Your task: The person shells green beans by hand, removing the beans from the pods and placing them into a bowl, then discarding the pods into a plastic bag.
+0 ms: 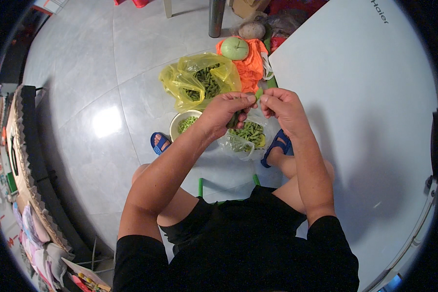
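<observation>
Between the fingertips of my left hand and my right hand is one green soybean pod. More dark pods are held in the palm of my left hand. Beyond the hands, a yellow plastic bag lies open with many pods inside. A round bowl holding shelled green beans stands below my left forearm, which covers part of it. Under the hands, a clear plastic bag contains green pods or shells.
A pale green round gourd rests on an orange plastic bag. Past it lies a brownish round vegetable in clear plastic. The white Haier appliance rises at the right. A metal leg and a long dark-sided piece of furniture are also around.
</observation>
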A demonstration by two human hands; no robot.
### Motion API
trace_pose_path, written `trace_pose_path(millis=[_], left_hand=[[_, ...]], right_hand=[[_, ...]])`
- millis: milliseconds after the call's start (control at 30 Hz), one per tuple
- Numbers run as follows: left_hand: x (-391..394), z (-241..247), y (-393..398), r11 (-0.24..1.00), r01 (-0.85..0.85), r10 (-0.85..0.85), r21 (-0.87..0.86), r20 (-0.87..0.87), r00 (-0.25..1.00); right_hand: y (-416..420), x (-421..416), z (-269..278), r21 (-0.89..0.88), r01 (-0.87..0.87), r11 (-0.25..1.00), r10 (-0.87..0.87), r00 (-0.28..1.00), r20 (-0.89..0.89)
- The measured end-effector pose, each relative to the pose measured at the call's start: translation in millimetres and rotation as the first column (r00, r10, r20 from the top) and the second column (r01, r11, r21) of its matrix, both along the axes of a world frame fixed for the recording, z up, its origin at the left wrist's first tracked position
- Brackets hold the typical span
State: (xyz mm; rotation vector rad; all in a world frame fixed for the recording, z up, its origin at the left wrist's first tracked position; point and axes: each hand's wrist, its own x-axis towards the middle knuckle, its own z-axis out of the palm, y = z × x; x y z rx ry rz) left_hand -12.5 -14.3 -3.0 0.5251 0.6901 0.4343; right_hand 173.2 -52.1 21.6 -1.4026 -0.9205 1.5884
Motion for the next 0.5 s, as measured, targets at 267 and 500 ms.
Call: trace_pose_path(millis=[267,500], left_hand=[[5,4,-6,0.998,-0.044,0.049,0.051,-0.104,0.993],[3,-1,-7,1.000,-0.012,0.012,0.006,-0.019,1.000]], right_hand=[[-1,-3,-6,0.045,-0.010,0.999,0.009,1.000,0.017],[-3,-4,-11,0.046,0.012,0.999,-0.008,0.997,-0.078]])
